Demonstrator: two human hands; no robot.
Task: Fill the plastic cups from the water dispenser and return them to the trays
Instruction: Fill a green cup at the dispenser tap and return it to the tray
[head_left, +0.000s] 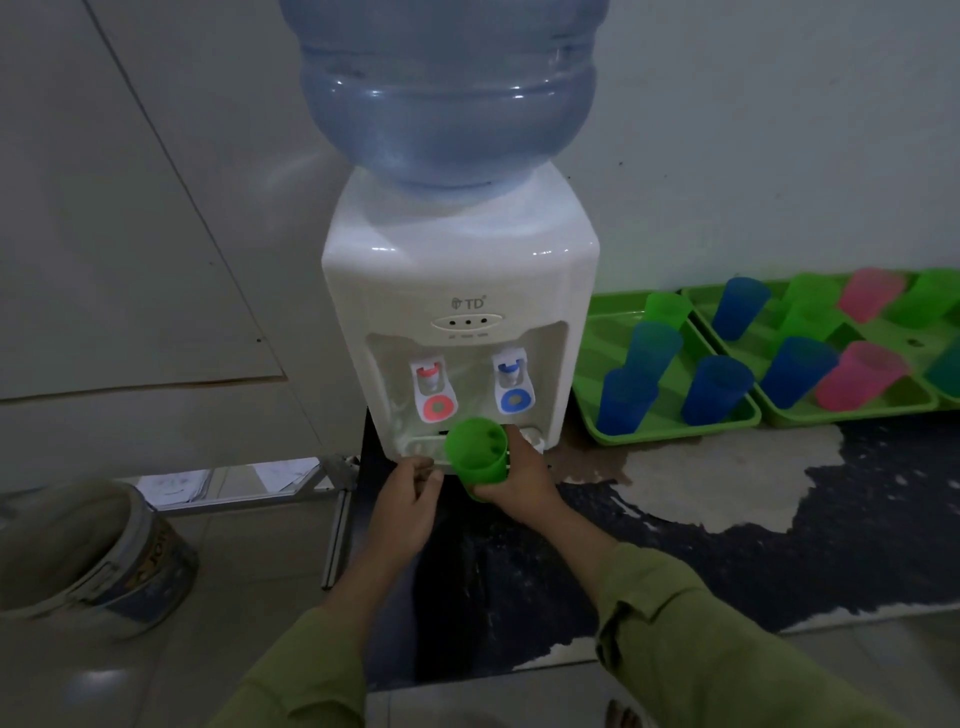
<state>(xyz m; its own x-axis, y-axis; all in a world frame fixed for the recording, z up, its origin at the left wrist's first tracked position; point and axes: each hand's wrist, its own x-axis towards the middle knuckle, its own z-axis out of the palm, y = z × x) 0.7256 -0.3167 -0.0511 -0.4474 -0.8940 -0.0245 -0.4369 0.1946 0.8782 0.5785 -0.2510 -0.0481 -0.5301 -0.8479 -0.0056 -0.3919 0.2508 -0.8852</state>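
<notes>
A white water dispenser (460, 291) with a blue bottle (447, 88) on top stands on a low dark surface. It has a red tap (434, 392) and a blue tap (513, 384). My right hand (522, 480) grips a green plastic cup (478, 454), tilted toward me, just in front of the drip tray (418, 448) and below the taps. My left hand (410, 493) hovers beside the cup at its left, fingers loosely curled and holding nothing. Two green trays (602, 338) (878, 408) at the right carry several upside-down blue, green and pink cups.
A worn paint bucket (88, 556) sits on the floor at the lower left. A metal frame leg (337, 519) stands left of the dark, stained surface (675, 545). A pale wall panel fills the left background.
</notes>
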